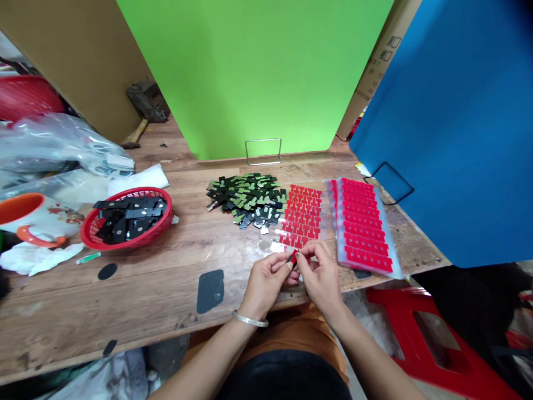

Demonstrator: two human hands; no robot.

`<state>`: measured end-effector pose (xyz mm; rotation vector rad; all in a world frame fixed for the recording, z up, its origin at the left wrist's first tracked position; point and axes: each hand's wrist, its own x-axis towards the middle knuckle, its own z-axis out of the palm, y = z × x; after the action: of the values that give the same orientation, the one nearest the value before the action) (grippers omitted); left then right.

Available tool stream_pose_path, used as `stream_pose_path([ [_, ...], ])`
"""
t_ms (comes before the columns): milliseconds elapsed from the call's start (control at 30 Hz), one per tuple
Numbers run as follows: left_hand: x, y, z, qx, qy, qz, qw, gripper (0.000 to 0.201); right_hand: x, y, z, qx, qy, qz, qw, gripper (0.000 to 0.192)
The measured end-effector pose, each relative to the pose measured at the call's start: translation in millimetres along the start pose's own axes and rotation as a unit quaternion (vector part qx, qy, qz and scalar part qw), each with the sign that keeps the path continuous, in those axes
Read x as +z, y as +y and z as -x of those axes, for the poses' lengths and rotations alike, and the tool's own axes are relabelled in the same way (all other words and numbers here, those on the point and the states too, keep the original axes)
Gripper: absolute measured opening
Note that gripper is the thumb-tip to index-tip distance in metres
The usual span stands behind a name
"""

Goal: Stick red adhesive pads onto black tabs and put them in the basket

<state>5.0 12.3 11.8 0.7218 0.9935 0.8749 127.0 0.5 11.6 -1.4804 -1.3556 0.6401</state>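
Near the table's front edge, my left hand [270, 276] pinches a small dark flat piece with a red sticker [293, 257] on its face. My right hand [322, 276] closes its thumb and fingertips at the red sticker's upper end. Just beyond my hands lies a clear sheet of red T-shaped stickers [303, 214]. Left of that sheet is a loose heap of dark, shiny T-shaped pieces [250, 195]. A stack of sticker sheets [364, 225], red on translucent backing, rests to the right.
A red basket [127, 244] with black metal pieces and a white-and-orange mug [37, 216] stand at the left. Green [258, 72] and blue boards [458, 139] rise at the back and right. A red stool [441, 339] is below the table's right side.
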Motion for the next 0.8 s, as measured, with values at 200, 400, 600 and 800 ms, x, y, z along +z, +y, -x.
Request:
stream_pose_path([
  [200,0.6,1.0,3.5,0.003,0.007,-0.010,1.000,0.035,0.1,1.1,0.7,0.033,0.004,-0.011,0.999,0.005],
  [400,-1.4,2.4,6.8,-0.018,0.021,0.007,1.000,0.036,0.8,6.3,0.9,0.135,-0.008,-0.148,0.980,0.031],
  [600,3.3,1.8,8.6,-0.034,0.035,0.028,0.998,0.037,5.7,5.8,6.1,0.174,-0.073,-0.211,0.959,0.021],
  [800,3.1,2.6,12.0,-0.018,0.021,-0.001,1.000,0.039,12.6,10.7,7.9,0.245,-0.077,-0.316,0.913,0.021],
])
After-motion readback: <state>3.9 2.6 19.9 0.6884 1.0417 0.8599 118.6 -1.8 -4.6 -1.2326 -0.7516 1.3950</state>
